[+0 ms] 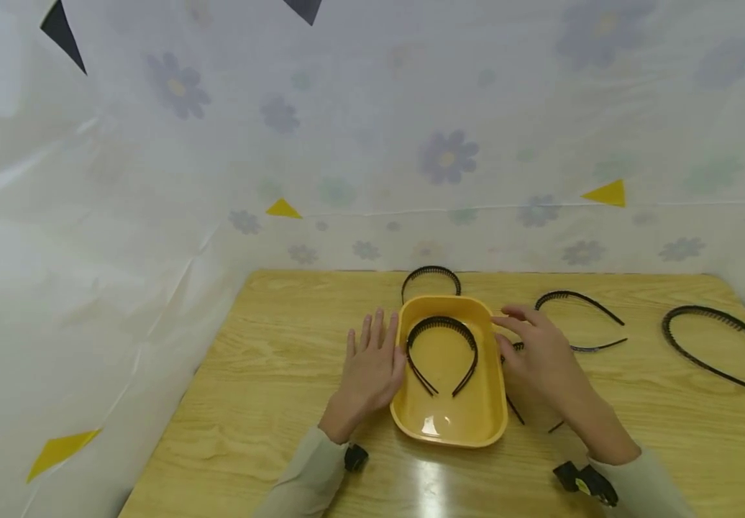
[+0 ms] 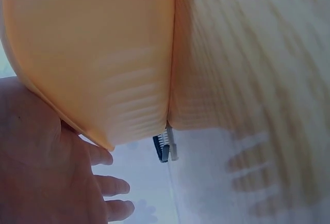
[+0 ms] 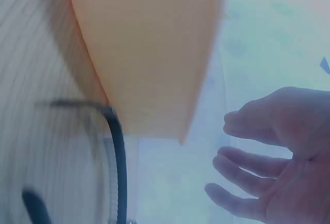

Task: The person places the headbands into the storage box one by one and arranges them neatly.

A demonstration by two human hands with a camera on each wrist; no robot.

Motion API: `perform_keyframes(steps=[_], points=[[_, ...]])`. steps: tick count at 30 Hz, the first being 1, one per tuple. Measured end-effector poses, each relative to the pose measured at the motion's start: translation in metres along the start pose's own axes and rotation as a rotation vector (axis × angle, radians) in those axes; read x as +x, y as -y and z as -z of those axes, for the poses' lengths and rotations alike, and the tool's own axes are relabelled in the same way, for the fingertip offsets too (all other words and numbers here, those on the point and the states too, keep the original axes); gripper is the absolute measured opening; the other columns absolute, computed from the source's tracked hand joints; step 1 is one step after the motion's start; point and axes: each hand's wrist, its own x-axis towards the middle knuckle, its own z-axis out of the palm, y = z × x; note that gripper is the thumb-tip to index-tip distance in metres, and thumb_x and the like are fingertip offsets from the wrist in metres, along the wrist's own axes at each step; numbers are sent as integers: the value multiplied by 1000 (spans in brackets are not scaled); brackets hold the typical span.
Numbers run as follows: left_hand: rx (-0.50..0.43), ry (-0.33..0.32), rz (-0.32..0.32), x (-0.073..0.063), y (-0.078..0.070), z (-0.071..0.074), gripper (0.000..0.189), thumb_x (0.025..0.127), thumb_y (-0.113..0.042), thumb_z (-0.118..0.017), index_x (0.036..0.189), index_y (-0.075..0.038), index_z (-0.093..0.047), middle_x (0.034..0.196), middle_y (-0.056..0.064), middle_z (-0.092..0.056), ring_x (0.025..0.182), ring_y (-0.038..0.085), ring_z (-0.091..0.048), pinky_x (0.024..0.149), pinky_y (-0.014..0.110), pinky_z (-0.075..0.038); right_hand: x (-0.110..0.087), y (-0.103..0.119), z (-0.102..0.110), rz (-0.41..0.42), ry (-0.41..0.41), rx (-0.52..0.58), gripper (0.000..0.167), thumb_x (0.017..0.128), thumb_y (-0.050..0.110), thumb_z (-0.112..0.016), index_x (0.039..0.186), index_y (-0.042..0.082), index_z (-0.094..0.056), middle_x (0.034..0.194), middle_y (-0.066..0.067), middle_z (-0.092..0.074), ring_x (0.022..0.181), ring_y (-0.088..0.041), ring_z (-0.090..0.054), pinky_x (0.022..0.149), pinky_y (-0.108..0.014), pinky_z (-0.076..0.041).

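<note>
A yellow plastic tray (image 1: 448, 424) stands on the table, with black toothed headband (image 1: 442, 321) inside; its doubled left end suggests two lying together. My left hand (image 1: 372, 363) lies along the tray's left side with straight fingers, and in the left wrist view the palm side meets the rim. At the right rim my right hand (image 1: 541, 352) hovers with relaxed, slightly bent fingers. The right wrist view shows a gap between this hand (image 3: 278, 157) and the tray wall (image 3: 144, 53), with nothing held. Beside the tray lies a black headband (image 3: 119, 167), partly hidden by it.
Behind the tray is another headband (image 1: 431, 270). To the right lie a headband (image 1: 579, 295) partly behind my right hand, a thin dark headband arm (image 1: 599, 347), and a larger headband (image 1: 722, 313). The wooden table (image 1: 269, 338) meets a flower-patterned sheet (image 1: 359, 158) at the back.
</note>
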Motion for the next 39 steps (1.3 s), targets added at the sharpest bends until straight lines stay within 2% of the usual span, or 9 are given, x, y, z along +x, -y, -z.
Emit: perform_keyframes(steps=[3, 6, 11, 14, 17, 21, 30, 34, 39], points=[[-8, 11, -4, 0, 3, 1, 59, 111, -30, -22, 166, -11, -15, 171, 16, -8, 156, 38, -5, 122, 63, -4, -5, -6, 7, 2, -37, 26, 33, 82, -5, -81, 114, -3, -75, 118, -22, -66, 97, -38, -67, 67, -47, -57], [-20, 17, -4, 1, 6, 1, 60, 111, -30, -22, 166, -11, -13, 171, 16, -7, 157, 37, -4, 122, 62, -4, -13, -14, 15, -16, -48, 52, 36, 82, -6, -81, 117, -2, -75, 119, -20, -66, 97, -36, -68, 66, -47, -57], [-37, 43, -14, 3, 5, 4, 61, 111, -31, -22, 167, -12, -9, 171, 13, -2, 157, 35, 2, 122, 61, 0, -26, -29, 24, -86, -27, 75, 36, 86, -3, -79, 121, 2, -74, 119, -16, -66, 97, -35, -69, 71, -39, -59], [-37, 59, -21, 5, 6, 5, 61, 110, -32, -22, 167, -12, -8, 171, 13, -1, 157, 34, 2, 122, 61, 0, -35, -38, 26, -130, -7, 101, 36, 86, -2, -79, 121, 2, -73, 118, -17, -66, 96, -37, -68, 72, -40, -60], [-34, 69, -26, 7, 8, 6, 61, 111, -33, -21, 167, -13, -7, 171, 12, 0, 157, 34, 2, 123, 60, 0, -41, -44, 27, -170, 20, 126, 36, 87, -3, -78, 122, 1, -72, 117, -20, -64, 96, -40, -67, 72, -49, -60], [-34, 65, -36, 10, 13, 6, 61, 111, -31, -22, 167, -13, -6, 171, 12, -1, 157, 37, -2, 123, 60, -2, -43, -49, 28, -199, 50, 147, 35, 88, -4, -76, 123, 0, -69, 118, -24, -63, 97, -44, -67, 71, -52, -59], [-52, 50, -34, 7, 19, 5, 60, 111, -31, -21, 167, -12, -7, 171, 13, -2, 157, 37, -2, 122, 61, -3, -49, -64, 26, -275, 154, 175, 35, 91, -1, -75, 124, -2, -65, 116, -25, -61, 99, -44, -64, 70, -46, -60], [-51, 38, -34, 6, 20, 7, 60, 111, -30, -22, 166, -11, -9, 171, 14, -3, 156, 39, -5, 122, 61, -3, -50, -68, 25, -307, 220, 186, 36, 92, 0, -74, 126, -4, -63, 116, -26, -61, 99, -43, -65, 72, -46, -60], [-60, 50, -26, 5, 20, 6, 60, 111, -30, -21, 167, -12, -7, 171, 13, -2, 157, 36, -1, 122, 61, -3, -54, -74, 24, -354, 301, 187, 36, 91, 0, -74, 126, -4, -63, 114, -27, -61, 97, -41, -66, 74, -49, -58]])
